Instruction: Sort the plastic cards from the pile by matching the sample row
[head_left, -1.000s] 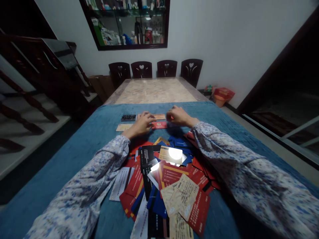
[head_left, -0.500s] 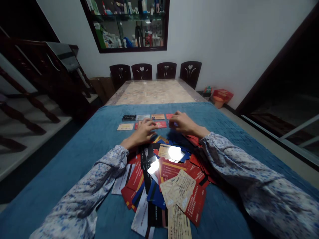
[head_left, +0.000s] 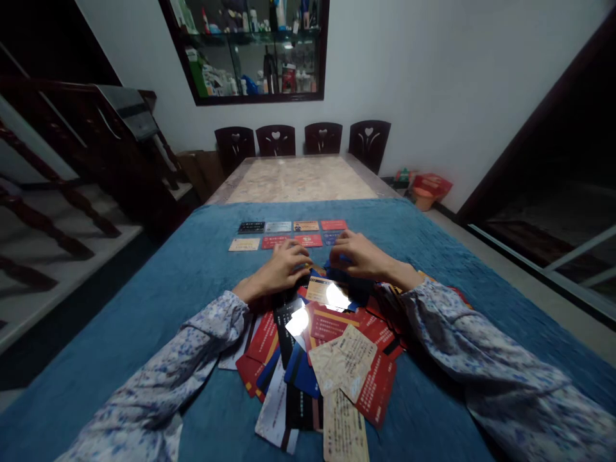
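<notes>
Reaching over a messy card pile (head_left: 332,359), right up at its far edge.
Left hand (head_left: 283,267) is loosely curled, fingers a bit apart; right hand (head_left: 360,255) is bent narrower, fingertips tucked down, just near the blue card (head_left: 330,239) at the right end of the near row (head_left: 308,240). Can't tell if either one's actually gripping a card. Pile's fanned out on the blue cloth (head_left: 144,308), and past it the far row (head_left: 278,226) goes black, pale, orange, red.

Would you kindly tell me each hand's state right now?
Left hand: loosely open at the cards, nothing visibly held.
Right hand: curled; whether it holds anything cannot be told.
</notes>
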### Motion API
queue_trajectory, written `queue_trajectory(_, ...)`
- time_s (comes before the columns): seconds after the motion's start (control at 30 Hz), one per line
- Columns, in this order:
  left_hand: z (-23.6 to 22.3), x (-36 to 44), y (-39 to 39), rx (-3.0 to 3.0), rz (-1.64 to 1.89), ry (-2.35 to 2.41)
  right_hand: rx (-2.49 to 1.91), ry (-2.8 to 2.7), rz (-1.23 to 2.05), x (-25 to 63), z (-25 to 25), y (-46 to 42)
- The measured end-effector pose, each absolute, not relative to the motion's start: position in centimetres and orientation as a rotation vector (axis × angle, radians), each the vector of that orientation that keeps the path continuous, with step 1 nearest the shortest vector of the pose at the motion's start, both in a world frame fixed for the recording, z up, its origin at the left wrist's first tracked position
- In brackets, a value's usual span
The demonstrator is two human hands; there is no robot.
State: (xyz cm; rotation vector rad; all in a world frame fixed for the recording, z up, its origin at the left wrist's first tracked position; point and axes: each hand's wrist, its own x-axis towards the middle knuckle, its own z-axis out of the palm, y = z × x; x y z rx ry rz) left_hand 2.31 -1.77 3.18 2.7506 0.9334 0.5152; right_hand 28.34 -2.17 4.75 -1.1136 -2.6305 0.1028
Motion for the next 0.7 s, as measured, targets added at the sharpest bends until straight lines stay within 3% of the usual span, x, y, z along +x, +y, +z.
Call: queue_trajectory(0.7, 3.2, 3.5, -3.5, 2.712, 0.370, 0.908, -1.106, -2.839, 0.280, 27.2, 4.7, -4.2)
